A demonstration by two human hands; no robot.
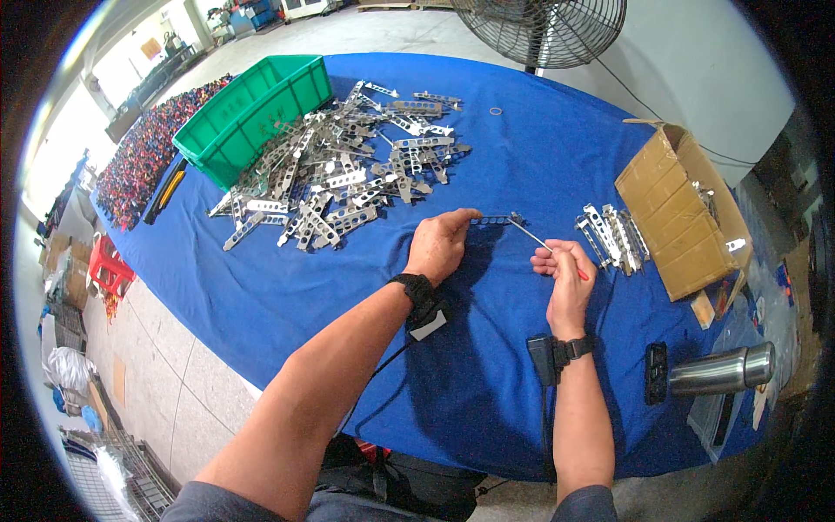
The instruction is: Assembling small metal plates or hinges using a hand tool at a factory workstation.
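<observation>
Left hand (437, 248) pinches a strip (493, 221); right hand (567, 283) grips a tool (533, 236), its tip at the strip's right end. Firm bracing and light tool pressure appear advisable.

Silver perforated metal strip (494, 220): left end hidden under fingertips of left hand (435, 248). Slim metal-shafted tool with red handle (532, 236): middle covered by fingers of right hand (570, 283); whether tip touches strip, unclear. Right of those fingers, brown cardboard box (665, 209): contents largely behind wall. Far left of left fingers, multicoloured heap (156, 148): pieces too small to identify. Well beyond both hands' fingers, black wire fan (544, 35): top cut off by upper edge.
</observation>
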